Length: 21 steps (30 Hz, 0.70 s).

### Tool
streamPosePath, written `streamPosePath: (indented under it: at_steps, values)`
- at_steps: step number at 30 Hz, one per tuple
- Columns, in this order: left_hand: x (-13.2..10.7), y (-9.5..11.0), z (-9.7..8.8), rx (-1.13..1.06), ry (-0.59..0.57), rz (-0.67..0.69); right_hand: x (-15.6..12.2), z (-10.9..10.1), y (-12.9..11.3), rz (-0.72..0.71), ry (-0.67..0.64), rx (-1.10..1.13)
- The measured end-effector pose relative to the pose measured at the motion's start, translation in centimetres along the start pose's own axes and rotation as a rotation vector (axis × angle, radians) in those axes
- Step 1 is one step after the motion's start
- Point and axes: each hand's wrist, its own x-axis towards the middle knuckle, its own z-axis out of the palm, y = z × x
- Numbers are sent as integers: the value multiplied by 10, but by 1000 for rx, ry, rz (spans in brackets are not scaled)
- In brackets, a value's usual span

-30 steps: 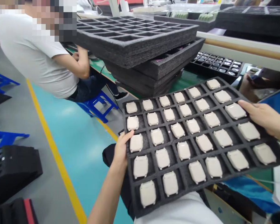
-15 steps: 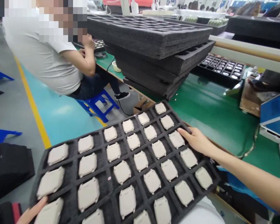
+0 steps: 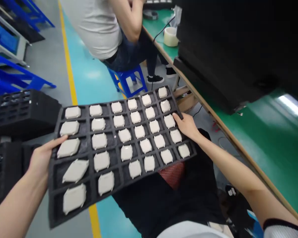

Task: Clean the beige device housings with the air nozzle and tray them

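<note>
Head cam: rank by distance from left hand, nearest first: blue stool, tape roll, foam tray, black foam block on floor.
From the left hand:
1. Foam tray: touching, held at its left edge.
2. Black foam block: on the floor, image left.
3. Blue stool: on the floor, beyond the tray.
4. Tape roll: on the green bench, farthest.

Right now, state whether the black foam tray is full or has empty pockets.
Full: every pocket in view of the black foam tray holds a pale moulded piece.
</note>
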Motion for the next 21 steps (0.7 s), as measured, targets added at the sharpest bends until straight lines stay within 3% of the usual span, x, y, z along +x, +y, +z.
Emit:
streamPosePath:
  at_steps: [3,5,9,12,16,21]
  values:
    - [63,-15,39,-71,-215,-156,61,33,8,-22,32,-56]
    - [99,-32,66,-114,-286,-135,97,57,19,-37,68,-67]
    - [155,-72,127,-151,-342,-120,154,104,50,-3,60,-116]
    - [185,-111,176,-123,-361,-119,181,137,85,51,52,-170]
    - [214,-172,236,-27,-419,-119,186,180,143,128,44,-159]
    - [241,-230,293,176,-536,-65,143,230,209,244,37,-105]
